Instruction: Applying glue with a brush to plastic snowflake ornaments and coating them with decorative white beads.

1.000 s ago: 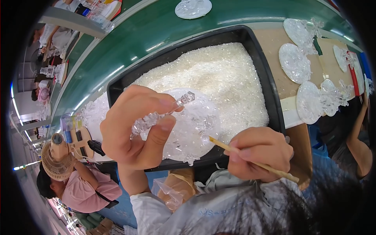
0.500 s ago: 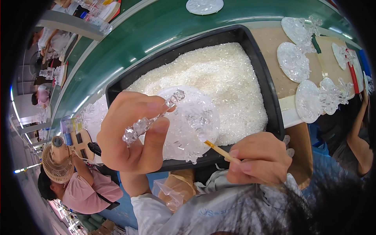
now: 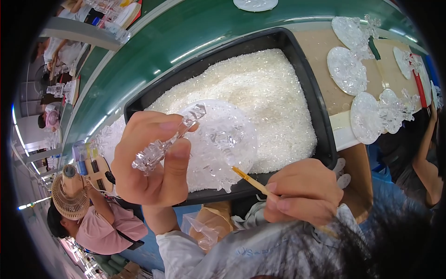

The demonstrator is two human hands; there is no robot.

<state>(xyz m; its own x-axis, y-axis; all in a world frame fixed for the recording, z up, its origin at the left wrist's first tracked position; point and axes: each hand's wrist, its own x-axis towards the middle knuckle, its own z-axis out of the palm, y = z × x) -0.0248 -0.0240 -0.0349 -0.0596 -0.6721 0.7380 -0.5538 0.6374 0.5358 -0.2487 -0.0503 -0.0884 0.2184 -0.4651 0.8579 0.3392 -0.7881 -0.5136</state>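
Looking down from the head view, the left hand (image 3: 148, 160) sits at centre left, its thumb and fingers pressed together around a clear faceted crystal stem (image 3: 165, 144) that runs diagonally from lower left to upper right. Joined to or lying just behind the stem (which of the two cannot be told) is a clear round disc (image 3: 223, 139) bearing a small transparent ornament, seen over the near part of the tray. The right hand (image 3: 304, 190), at lower centre right, is closed in a pinch on a thin yellow stick (image 3: 248, 179), whose tip touches the disc's lower edge.

Behind both hands a black rectangular tray (image 3: 320, 116) fills the middle of the frame, heaped with small white translucent crystal bits (image 3: 260, 93). The tray rests on a green conveyor surface (image 3: 186, 37) curving across the top. At upper right, a tan board (image 3: 320, 51) carries further clear discs with ornaments (image 3: 346, 69), and one more disc lies at the top edge.

At lower left another person in a pink top (image 3: 104, 225) sits near a small beige fan (image 3: 69, 195). A crumpled clear plastic bag (image 3: 204, 230) lies below the tray, between the wearer's forearms. An arm of another person (image 3: 425, 149) shows at the right edge.
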